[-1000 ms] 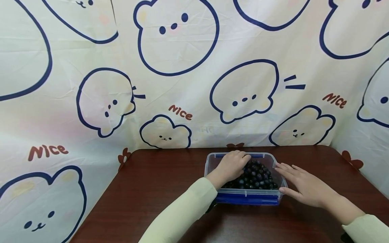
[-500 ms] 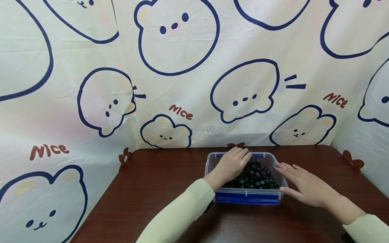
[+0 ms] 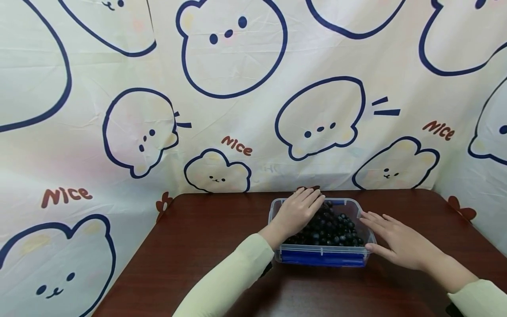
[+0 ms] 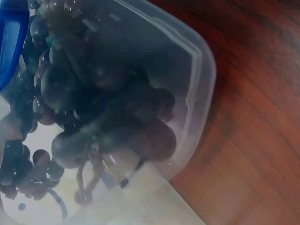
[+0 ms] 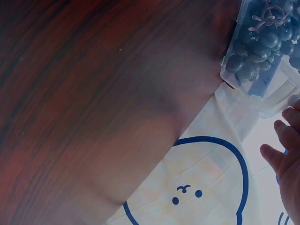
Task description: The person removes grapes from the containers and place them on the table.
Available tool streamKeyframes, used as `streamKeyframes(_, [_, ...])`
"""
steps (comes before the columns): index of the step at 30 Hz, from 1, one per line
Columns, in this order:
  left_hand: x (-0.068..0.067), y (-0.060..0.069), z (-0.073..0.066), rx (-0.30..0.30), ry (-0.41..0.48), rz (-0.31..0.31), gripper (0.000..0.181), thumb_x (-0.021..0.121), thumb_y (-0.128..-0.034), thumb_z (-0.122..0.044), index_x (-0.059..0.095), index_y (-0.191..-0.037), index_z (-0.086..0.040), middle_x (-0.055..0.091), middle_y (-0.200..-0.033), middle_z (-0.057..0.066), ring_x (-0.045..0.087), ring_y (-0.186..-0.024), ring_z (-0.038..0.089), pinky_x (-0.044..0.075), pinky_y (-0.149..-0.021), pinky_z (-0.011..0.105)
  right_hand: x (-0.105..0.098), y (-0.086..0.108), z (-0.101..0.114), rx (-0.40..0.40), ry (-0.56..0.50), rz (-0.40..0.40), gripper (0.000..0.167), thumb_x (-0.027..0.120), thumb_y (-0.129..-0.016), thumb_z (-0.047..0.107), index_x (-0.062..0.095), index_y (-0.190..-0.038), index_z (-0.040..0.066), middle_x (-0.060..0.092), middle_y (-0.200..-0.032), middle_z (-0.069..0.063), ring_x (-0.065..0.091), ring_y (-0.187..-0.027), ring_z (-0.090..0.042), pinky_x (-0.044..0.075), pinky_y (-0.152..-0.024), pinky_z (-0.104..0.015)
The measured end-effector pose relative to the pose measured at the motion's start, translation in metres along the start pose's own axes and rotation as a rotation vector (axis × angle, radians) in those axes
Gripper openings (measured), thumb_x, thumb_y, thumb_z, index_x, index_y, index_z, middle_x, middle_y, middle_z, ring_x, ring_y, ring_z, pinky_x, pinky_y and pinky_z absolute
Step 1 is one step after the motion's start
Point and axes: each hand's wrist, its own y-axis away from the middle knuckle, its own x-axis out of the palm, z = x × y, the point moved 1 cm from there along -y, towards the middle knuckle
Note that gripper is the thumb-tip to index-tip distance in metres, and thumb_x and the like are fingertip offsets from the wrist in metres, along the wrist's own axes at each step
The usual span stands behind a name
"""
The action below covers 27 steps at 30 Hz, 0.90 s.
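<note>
Shifted slightly left, my left hand [image 3: 294, 215] hangs over grapes [image 3: 334, 229] already inside the container [image 3: 322, 258]; whether it grips any, I cannot tell, though work there looks unfinished. My right hand [image 3: 402, 242], fingers straight, touches the container's side.

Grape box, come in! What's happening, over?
Left hand over the clear box, left side. Right hand at its right side. Dark grapes inside, top open. Left hand hides some from above.

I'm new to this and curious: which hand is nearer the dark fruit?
The left. The left hand is over the tub, close to the dark fruit; the right hand is outside, at the tub's right wall.
</note>
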Motion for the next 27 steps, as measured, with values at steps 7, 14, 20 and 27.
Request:
streamKeyframes(7, [-0.005,0.007,0.008,0.010,-0.044,-0.076,0.036,0.063,-0.0946,-0.007,0.062,-0.130,-0.010,0.060,-0.131,0.008,0.057,-0.120,0.019,0.041,-0.103,0.034,0.000,0.000,0.000,-0.006,0.004,0.001,0.064,0.065,-0.091,0.041,0.050,-0.141,0.003,0.045,-0.145,-0.019,0.044,-0.130,-0.038,-0.009,-0.104,-0.010])
streamKeyframes(14, [-0.007,0.013,0.017,-0.012,-0.060,-0.140,0.036,0.066,-0.0926,-0.012,0.064,-0.129,-0.009,0.062,-0.129,0.008,0.058,-0.119,0.019,0.040,-0.104,0.034,-0.001,0.000,0.000,-0.012,-0.003,-0.010,0.063,0.065,-0.091,0.041,0.050,-0.140,0.003,0.045,-0.145,-0.019,0.044,-0.129,-0.038,-0.009,-0.104,-0.010])
streamKeyframes(20, [-0.013,0.019,0.025,-0.020,-0.033,-0.154,0.038,0.067,-0.0900,-0.009,0.064,-0.128,-0.006,0.061,-0.129,0.010,0.058,-0.118,0.021,0.040,-0.104,0.035,-0.001,0.000,0.001,-0.015,-0.001,-0.003,0.064,0.065,-0.091,0.042,0.050,-0.140,0.003,0.045,-0.145,-0.019,0.044,-0.129,-0.039,-0.009,-0.104,-0.010])
streamKeyframes(27, [-0.021,0.025,0.035,-0.037,-0.025,-0.196,0.039,0.071,-0.0857,-0.007,0.065,-0.125,-0.004,0.063,-0.125,0.012,0.059,-0.117,0.022,0.041,-0.103,0.036,-0.002,0.000,0.001,-0.016,0.004,0.004,0.064,0.063,-0.092,0.043,0.050,-0.141,0.004,0.045,-0.145,-0.019,0.043,-0.129,-0.040,-0.009,-0.104,-0.010])
